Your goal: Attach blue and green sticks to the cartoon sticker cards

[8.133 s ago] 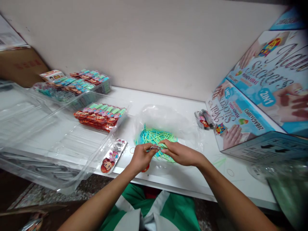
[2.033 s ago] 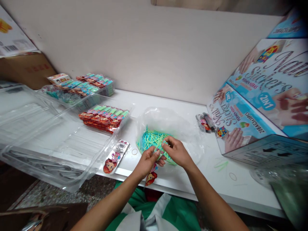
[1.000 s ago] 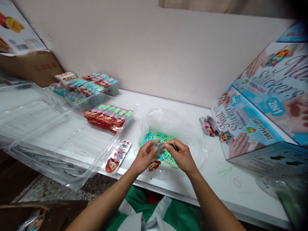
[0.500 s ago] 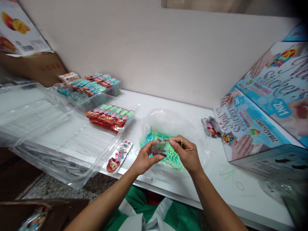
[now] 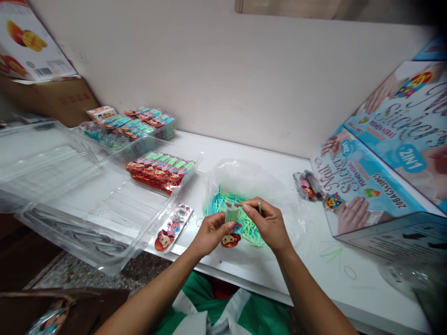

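Between thumb and fingers, my left hand (image 5: pixel 211 235) grips a small clear packet (image 5: pixel 232 214) with green sticks inside and a red-haired cartoon head at its lower end. My right hand (image 5: pixel 268 223) is closed beside the packet's top right, with a short green stick (image 5: pixel 259 208) showing between its fingers. Beneath both hands, many loose green and blue sticks (image 5: pixel 252 230) lie in an open clear plastic bag (image 5: pixel 244 174). A flat cartoon packet (image 5: pixel 173 228) rests on the table's front edge, left of my left hand.
Clear trays (image 5: pixel 115 195) stand at the left, one holding rows of filled packets (image 5: pixel 160 170). More packets (image 5: pixel 136 123) are stacked behind. Large blue boxes (image 5: pixel 370 177) stand at the right, near a small dark bundle (image 5: pixel 307 184). A rubber band (image 5: pixel 350 272) lies at the front right.
The packet in my left hand has turned upright, and its cartoon head now shows below my thumb. My right hand has shifted slightly left.
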A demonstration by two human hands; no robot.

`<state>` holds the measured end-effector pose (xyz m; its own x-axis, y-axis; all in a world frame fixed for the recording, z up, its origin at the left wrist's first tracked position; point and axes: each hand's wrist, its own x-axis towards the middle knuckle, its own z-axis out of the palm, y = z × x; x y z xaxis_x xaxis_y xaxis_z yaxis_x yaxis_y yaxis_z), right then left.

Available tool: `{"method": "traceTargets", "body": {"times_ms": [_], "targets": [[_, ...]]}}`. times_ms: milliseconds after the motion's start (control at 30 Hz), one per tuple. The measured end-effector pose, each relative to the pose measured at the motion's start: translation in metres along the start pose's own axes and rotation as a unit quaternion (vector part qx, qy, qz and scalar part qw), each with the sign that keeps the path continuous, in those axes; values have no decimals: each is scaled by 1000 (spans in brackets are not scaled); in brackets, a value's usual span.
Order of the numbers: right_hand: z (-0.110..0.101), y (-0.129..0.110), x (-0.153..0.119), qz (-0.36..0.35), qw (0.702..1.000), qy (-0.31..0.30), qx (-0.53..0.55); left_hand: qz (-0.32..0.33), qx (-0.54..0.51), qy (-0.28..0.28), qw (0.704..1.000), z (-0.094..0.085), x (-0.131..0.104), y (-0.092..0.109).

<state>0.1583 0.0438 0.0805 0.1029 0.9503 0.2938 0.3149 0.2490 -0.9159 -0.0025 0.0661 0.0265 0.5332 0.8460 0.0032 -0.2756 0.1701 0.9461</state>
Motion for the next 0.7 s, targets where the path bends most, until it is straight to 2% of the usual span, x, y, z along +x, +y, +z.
{"method": "traceTargets", "body": {"times_ms": [67,167,267,367,700], "targets": [[2,0,-1,-12,1000,16,14,6,-14,-9,1000,2,0,3],[4,0,-2,-30,999,4,26,26,10,-2,1000,3,-1,6],[4,1,-2,-27,999,12,24,44,54,16,997,2,-1,8],[4,1,-1,-18,1000,7,22,39,46,16,998,3,-1,8],[6,-6,0,-26,1000,-11,1,42,39,24,998,-3,1,-4]]}}
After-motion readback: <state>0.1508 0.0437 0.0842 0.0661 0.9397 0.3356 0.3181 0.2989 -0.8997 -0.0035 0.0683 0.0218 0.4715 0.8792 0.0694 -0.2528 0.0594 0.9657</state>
